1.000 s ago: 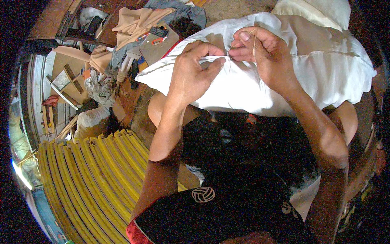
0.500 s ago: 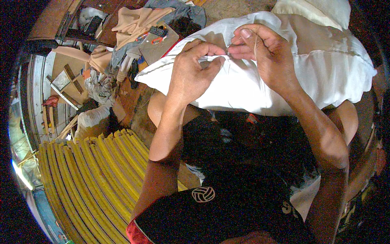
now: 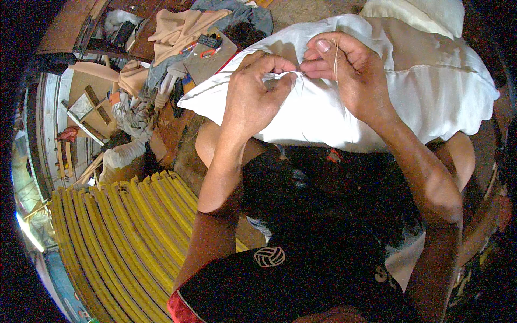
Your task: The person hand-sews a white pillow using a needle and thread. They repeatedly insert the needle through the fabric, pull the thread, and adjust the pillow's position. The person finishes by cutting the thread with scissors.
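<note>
Left hand (image 3: 252, 92) pinches cloth of the white pillow (image 3: 323, 119), spread beneath the fingers | Right hand (image 3: 356, 75) curls just beside, its pinch unclear | Thread (image 3: 336, 60) loops by right fingers

A wide fisheye lens worn on the person's head (the left of a side-by-side pair) looks steeply down past the dark shirt (image 3: 328, 264) toward the left hand (image 3: 252, 92) and right hand (image 3: 360, 74), near the upper middle of the frame. The white cushion (image 3: 323, 118) sits close to the lens, the brown floor (image 3: 315, 9) farther off, while yellow slats (image 3: 129, 231) at lower left curve toward the dark round rim.
</note>
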### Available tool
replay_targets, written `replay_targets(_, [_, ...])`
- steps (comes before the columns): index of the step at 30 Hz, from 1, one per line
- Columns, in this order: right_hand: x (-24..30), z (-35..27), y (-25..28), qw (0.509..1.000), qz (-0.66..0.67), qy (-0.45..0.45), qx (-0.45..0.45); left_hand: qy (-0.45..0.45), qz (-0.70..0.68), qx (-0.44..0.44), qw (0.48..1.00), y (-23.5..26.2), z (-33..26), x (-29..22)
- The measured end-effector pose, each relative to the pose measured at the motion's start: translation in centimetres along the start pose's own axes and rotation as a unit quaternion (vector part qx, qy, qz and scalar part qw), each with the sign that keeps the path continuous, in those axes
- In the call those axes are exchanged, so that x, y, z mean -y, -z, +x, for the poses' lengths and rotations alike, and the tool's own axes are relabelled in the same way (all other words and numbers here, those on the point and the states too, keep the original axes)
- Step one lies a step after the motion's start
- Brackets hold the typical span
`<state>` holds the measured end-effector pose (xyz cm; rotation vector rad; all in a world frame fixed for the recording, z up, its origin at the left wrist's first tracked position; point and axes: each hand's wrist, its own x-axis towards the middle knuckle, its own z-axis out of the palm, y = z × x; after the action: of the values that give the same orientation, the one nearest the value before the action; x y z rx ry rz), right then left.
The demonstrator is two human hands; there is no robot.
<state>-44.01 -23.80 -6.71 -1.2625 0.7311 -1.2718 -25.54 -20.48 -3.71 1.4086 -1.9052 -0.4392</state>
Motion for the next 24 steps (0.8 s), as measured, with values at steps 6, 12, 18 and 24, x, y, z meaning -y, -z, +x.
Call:
replay_targets(6, [-0.03, -0.11, -0.19, 1.0, 0.001, 0.018, -0.008, -0.021, 0.015, -0.003, 1.0, 0.02, 0.18, -0.13])
replay_targets(12, [-0.14, -0.06, -0.26, 1.0, 0.019, 0.002, -0.006, -0.017, 0.015, -0.003, 1.0, 0.14, 0.17, -0.18])
replay_targets(18, [-0.36, -0.11, -0.29, 1.0, 0.023, 0.006, -0.008, -0.006, 0.009, -0.001, 1.0, 0.1, 0.18, -0.25])
replay_targets(24, [-0.2, 0.1, -0.22, 0.999, 0.035, -0.034, -0.019, -0.017, 0.017, 0.003, 1.0, 0.1, 0.18, -0.14])
